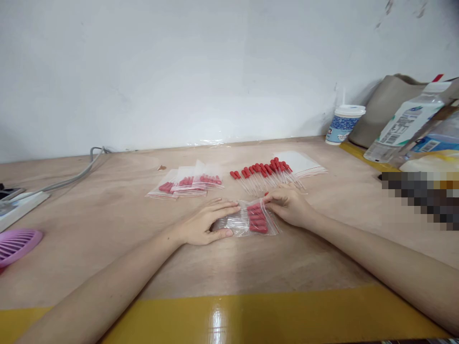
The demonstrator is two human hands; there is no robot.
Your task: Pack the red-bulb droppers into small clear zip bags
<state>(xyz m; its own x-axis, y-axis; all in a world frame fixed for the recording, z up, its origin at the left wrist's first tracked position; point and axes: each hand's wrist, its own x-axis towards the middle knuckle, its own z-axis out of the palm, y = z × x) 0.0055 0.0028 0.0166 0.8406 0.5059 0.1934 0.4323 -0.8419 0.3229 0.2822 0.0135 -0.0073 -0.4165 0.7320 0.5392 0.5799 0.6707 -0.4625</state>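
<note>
In front of me a clear zip-lock bag (239,223) lies flat on the table, with several red-bulbed droppers (257,219) side by side inside it. My left hand (211,220) rests on the bag's left end, fingers stretched out and thumb apart. At the bag's right end, my right hand (289,206) pinches the zip edge near its upper corner between thumb and fingers. Just behind lies a row of loose droppers (261,173) with red bulbs and clear stems. Three filled zip-lock bags (186,181) overlap behind my left hand.
A stack of flat bags (304,163) lies beyond the loose droppers. At the right stand a lidded paper cup (343,125) and a leaning plastic bottle (405,119). A grey cable (77,177) and a pink slatted object (19,246) are at the left. Yellow tape (229,315) lines the front edge.
</note>
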